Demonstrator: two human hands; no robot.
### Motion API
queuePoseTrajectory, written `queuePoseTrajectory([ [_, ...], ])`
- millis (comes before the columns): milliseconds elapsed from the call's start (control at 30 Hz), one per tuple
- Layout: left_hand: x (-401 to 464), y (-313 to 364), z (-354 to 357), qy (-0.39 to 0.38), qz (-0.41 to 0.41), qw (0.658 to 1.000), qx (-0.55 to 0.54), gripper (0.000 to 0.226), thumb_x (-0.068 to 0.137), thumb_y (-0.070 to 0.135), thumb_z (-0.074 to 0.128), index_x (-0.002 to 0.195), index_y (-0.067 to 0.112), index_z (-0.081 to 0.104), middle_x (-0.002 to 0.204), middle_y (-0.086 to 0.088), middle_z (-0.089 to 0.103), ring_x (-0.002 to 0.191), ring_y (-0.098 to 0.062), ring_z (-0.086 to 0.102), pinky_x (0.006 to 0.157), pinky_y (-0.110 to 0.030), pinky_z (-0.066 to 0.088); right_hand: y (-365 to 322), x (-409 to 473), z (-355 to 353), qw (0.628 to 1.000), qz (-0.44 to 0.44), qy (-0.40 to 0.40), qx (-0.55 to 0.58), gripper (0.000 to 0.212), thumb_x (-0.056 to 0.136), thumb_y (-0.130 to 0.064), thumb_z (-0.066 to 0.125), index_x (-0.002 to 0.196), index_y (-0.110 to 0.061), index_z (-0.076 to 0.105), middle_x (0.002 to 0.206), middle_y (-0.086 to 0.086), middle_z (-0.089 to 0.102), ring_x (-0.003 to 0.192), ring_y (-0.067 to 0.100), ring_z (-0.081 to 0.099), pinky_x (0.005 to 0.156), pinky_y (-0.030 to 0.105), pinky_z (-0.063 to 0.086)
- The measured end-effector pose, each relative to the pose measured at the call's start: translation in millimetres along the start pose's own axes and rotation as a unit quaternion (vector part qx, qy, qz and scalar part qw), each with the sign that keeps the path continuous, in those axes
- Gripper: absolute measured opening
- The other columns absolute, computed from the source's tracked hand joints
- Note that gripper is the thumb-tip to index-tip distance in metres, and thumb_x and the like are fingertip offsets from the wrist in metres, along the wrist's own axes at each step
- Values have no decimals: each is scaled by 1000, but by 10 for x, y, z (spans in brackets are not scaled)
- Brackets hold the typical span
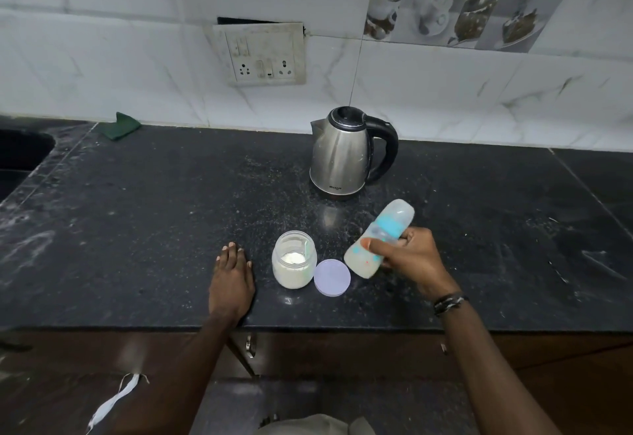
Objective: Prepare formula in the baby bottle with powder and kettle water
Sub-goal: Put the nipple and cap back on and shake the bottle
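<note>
Two hands were at work over the black speckled counter (137,229). Nearest, left of the powder jar (294,260), the left hand (231,280) lay flat on the stone with fingers straight, holding nothing. That jar was squat, clear and open-topped, with pale powder and a scoop handle inside; its round lilac lid (332,277) lay flat just right of it. Further right of the jar, the right hand (407,256) had its fingers and thumb wrapped round the baby bottle (376,239), which was lifted and tilted, capped end up and away, with milky liquid pooled at its base. Smooth translucent plastic with a blue collar, it looked light and rigid but possibly slick; the mid-body grip seemed sound. Beyond the jar stood the kettle (342,153), brushed steel and rounded, with a black lid and handle, probably heaviest when full and best lifted by that handle.
</note>
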State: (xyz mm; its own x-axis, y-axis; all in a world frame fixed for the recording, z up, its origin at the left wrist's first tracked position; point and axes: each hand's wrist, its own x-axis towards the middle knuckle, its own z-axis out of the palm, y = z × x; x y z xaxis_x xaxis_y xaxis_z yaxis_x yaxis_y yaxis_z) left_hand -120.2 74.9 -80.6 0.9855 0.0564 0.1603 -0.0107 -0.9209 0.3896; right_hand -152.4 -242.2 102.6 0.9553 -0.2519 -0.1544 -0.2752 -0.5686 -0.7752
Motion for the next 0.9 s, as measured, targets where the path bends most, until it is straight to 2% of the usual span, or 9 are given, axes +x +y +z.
queuePoseTrajectory([
  [100,-8,1,7,-4,-6,1000,0,40,102,12,49,134,-10,54,146,-30,46,138,-44,42,117,-51,32,-26,22,-33,994,74,13,78,50,55,-47,91,91,-17,72,88,-2,74,78,13,70,68,34,58],
  [200,-14,-3,3,1,-4,1000,-6,47,100,19,38,132,-10,55,144,-30,48,137,-44,43,117,-51,33,-37,-4,-37,999,25,-20,42,45,58,-34,94,93,-13,74,94,4,77,80,12,74,73,36,61],
  [233,-12,2,-4,3,-1,1000,-6,47,100,20,38,132,-10,55,144,-30,48,137,-44,43,117,-51,33,-32,11,-33,999,30,-2,42,43,59,-31,94,93,-13,74,95,5,77,80,12,74,74,36,62],
  [333,-26,9,-3,-3,-6,1000,-8,40,102,12,49,135,-10,53,147,-29,46,139,-43,41,118,-50,31,-78,24,-73,995,79,21,52,51,52,-49,92,87,-18,72,85,-2,73,77,15,69,70,35,58],
  [467,-16,-9,-14,0,2,1000,-11,40,101,11,51,135,-9,53,147,-29,45,140,-42,40,118,-50,31,-84,4,-56,999,41,-6,27,46,57,-36,94,91,-13,74,92,3,77,80,13,74,74,37,62],
  [567,-39,4,-8,-1,-4,1000,-17,41,102,15,45,134,-9,54,147,-29,46,140,-42,41,118,-50,31,-106,-3,-62,996,81,12,28,50,53,-50,91,85,-18,70,83,-2,70,77,16,68,67,33,55],
  [667,-41,4,-21,7,-1,1000,-24,50,99,23,37,132,-9,56,145,-29,48,138,-42,43,117,-51,33,-101,-35,-23,999,32,-19,3,36,58,-35,93,82,-22,70,91,2,76,80,11,72,73,35,61],
  [800,-41,4,-7,7,-5,1000,-26,51,97,24,36,130,-9,58,144,-29,50,137,-42,45,116,-51,34,-154,-29,-33,998,62,16,-13,47,53,-48,91,80,-19,66,80,-3,68,76,16,65,66,32,53],
  [900,-22,-16,0,17,-1,1000,-24,52,97,25,36,128,-9,59,142,-29,51,136,-42,46,115,-52,35,-117,-20,-27,999,11,-23,-30,46,53,-40,93,86,-15,74,84,-2,76,80,14,73,75,42,61],
])
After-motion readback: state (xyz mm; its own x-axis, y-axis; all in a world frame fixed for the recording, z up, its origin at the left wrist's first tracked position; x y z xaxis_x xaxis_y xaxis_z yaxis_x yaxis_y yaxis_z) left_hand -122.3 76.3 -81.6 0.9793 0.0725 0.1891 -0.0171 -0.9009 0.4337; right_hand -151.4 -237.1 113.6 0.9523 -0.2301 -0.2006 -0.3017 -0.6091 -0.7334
